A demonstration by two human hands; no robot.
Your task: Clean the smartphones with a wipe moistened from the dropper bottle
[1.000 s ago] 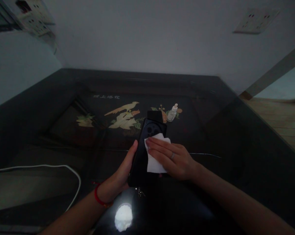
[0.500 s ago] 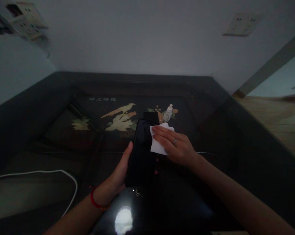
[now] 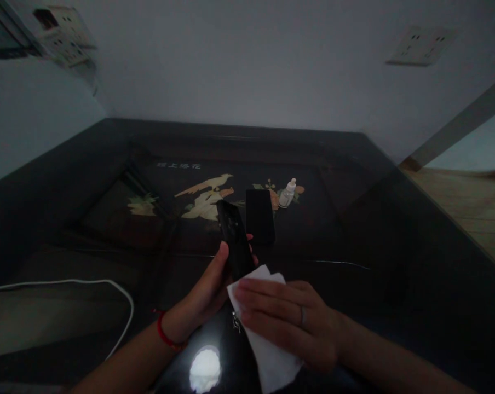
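The left hand point(image 3: 208, 290) has its grip closed round a dark phone point(image 3: 233, 239), thumb along the near edge and fingertips showing just past the far one. The phone is raised off the table point(image 3: 374, 230) and tilted so that its top end leans away and slightly left, with what looks like a camera cluster near that end, though the dim light makes this hard to confirm. A red bracelet point(image 3: 164, 336) sits on the left wrist. The right hand point(image 3: 291, 323) lies with its fingers straight and together across a white tissue point(image 3: 268, 355), whose upper corner touches the lower end of the phone and whose lower part spreads out below the palm. The thumb is hidden, so I cannot tell whether that grip pinches the tissue or only presses on it. Beyond the phone, a second flat black slab point(image 3: 259, 216) lies on the table, and just right of it stands a small clear dropper bottle point(image 3: 287, 193). Both rest by a pale bird inlay point(image 3: 206, 194). A white cable point(image 3: 67, 282) loops across the table well to the left.
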